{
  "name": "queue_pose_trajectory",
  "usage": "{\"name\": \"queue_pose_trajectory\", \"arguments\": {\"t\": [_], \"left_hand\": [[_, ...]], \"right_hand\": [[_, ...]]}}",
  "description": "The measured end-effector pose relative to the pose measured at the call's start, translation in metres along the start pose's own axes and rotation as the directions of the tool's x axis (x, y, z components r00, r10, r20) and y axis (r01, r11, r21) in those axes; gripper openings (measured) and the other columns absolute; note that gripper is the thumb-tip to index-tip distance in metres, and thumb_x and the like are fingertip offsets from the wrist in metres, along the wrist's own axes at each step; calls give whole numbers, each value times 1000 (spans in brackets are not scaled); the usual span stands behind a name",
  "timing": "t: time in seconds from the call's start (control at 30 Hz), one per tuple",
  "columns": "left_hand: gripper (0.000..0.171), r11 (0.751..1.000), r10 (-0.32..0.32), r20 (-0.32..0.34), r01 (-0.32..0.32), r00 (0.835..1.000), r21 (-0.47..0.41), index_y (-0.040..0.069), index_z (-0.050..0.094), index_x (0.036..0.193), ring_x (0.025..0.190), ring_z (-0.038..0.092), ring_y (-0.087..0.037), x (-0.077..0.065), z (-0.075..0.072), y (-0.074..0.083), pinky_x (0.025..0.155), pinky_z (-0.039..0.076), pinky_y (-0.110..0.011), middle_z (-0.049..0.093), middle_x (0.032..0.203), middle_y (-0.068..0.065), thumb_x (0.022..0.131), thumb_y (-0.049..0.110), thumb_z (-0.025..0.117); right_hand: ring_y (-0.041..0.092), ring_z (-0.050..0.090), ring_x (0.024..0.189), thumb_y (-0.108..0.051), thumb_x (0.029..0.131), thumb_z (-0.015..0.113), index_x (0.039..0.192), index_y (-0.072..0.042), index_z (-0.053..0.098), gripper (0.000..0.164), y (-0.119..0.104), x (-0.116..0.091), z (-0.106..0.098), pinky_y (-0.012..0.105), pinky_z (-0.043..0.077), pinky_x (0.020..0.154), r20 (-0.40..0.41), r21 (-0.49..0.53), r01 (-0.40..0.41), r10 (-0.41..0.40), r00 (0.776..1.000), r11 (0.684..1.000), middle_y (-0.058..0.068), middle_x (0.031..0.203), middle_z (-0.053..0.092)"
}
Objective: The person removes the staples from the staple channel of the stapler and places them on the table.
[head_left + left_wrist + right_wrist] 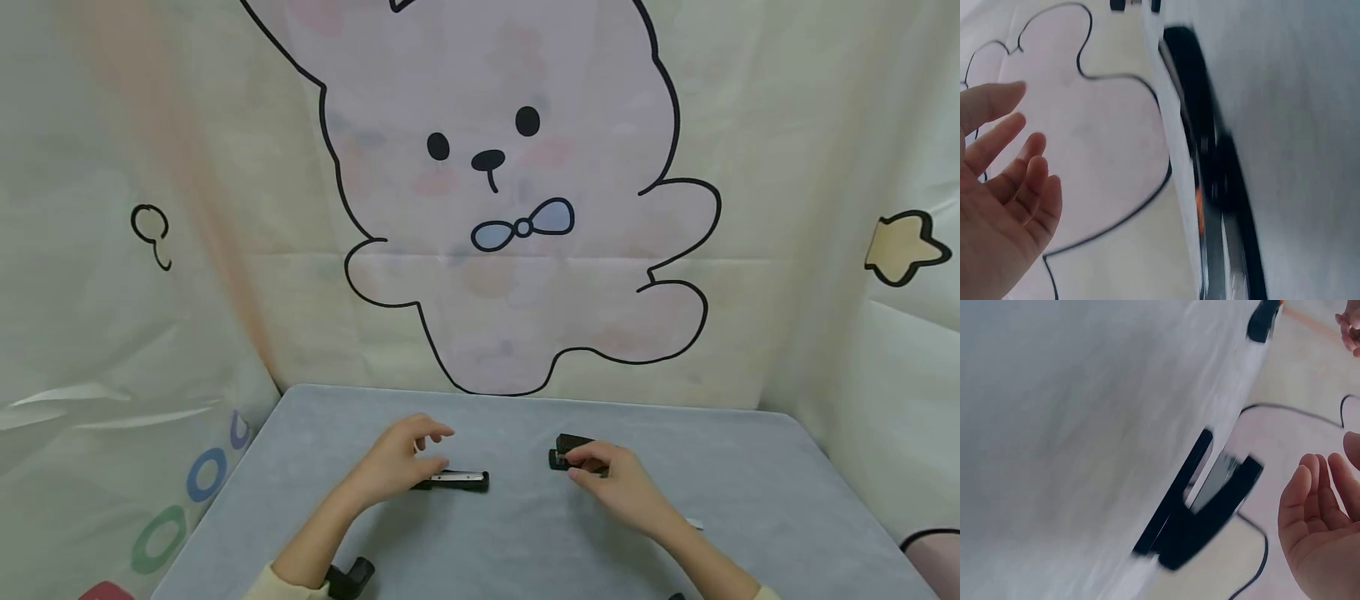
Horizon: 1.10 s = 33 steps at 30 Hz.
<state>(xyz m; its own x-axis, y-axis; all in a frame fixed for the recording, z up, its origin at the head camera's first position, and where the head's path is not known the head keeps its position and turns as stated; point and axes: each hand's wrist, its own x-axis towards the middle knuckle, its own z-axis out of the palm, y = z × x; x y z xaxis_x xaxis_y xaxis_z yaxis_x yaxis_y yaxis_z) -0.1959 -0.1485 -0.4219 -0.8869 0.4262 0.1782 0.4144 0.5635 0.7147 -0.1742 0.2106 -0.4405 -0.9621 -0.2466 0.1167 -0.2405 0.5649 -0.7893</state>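
My left hand (397, 460) is over a long black tool with a silver strip (463, 481), probably an opened stapler, lying on the table. In the left wrist view the tool (1216, 162) is blurred and shows a small orange part; the fingers beside it are loosely bent and grasp nothing. On the right, my right hand (611, 482) is close to a black stapler (573, 441), overlapping it in the head view. Seen from the right wrist, this stapler (1210, 512) stands with its arms apart, and the relaxed fingers are away from it, holding nothing.
Both tools rest on a grey-blue cloth-covered table (517, 550). A small white piece (696, 523) lies beside the right forearm. Behind the table hangs a pale curtain (300, 317) with a cartoon bear; more curtain flanks both sides. A black device (351, 578) sits at the left wrist.
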Motion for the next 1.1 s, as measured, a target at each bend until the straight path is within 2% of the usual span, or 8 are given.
{"name": "queue_pose_trajectory", "arguments": {"t": [0.2, 0.33, 0.5, 0.73, 0.87, 1.0, 1.1], "left_hand": [[36, 998, 22, -61, -26, 998, -66, 15, 74, 128, 94, 54, -16, 13, 34, 16, 80, 49, -39, 66, 111, 9, 93, 13, 80], [37, 994, 57, -97, -65, 994, -82, 15, 74, 128, 95, 55, -14, 21, 53, 22, 84, 50, -39, 67, 112, 8, 91, 13, 81], [39, 988, 61, -119, -77, 991, -135, 15, 73, 130, 96, 55, -14, 29, 70, 30, 87, 50, -39, 67, 115, 7, 91, 16, 81], [46, 984, 55, -133, -76, 990, -158, 13, 70, 134, 103, 58, -14, 41, 87, 40, 93, 49, -40, 68, 124, 2, 91, 18, 83], [50, 982, 35, -97, -53, 995, -183, 13, 68, 138, 114, 60, -18, 49, 97, 44, 97, 49, -43, 65, 133, 0, 91, 22, 83], [55, 980, 18, -67, -31, 998, -196, 14, 65, 142, 122, 59, -24, 58, 107, 45, 96, 51, -44, 62, 140, -1, 91, 25, 83], [60, 978, 12, -49, -22, 999, -206, 14, 61, 146, 126, 58, -26, 64, 114, 43, 98, 51, -46, 60, 144, -4, 91, 25, 83]], "right_hand": [[9, 61, 86, -14, 96, 76, 115, -5, 75, 21, 16, -16, -26, 30, 53, 75, -43, -28, -83, 81, 996, 996, -2, 97, 71], [7, 62, 88, -16, 97, 76, 116, -6, 75, 22, 23, -23, -38, 30, 53, 76, -78, -62, -98, 93, 993, 993, 1, 105, 74], [5, 64, 89, -17, 97, 76, 117, -6, 75, 23, 33, -27, -48, 29, 53, 78, -114, -77, -119, 109, 987, 990, 5, 111, 75], [4, 64, 89, -14, 94, 79, 122, 0, 73, 32, 50, -31, -56, 29, 54, 77, -148, -106, -137, 121, 982, 985, 13, 115, 74], [13, 66, 97, -17, 92, 82, 129, 1, 68, 43, 59, -31, -60, 30, 55, 79, -138, -122, -168, 151, 979, 978, 16, 124, 71], [28, 66, 111, -23, 92, 82, 138, 2, 61, 56, 65, -26, -64, 35, 56, 82, -81, -123, -190, 181, 980, 974, 20, 135, 65], [34, 64, 117, -26, 92, 82, 143, 3, 57, 64, 67, -20, -65, 40, 57, 83, -37, -113, -212, 209, 977, 971, 23, 140, 61]]}}
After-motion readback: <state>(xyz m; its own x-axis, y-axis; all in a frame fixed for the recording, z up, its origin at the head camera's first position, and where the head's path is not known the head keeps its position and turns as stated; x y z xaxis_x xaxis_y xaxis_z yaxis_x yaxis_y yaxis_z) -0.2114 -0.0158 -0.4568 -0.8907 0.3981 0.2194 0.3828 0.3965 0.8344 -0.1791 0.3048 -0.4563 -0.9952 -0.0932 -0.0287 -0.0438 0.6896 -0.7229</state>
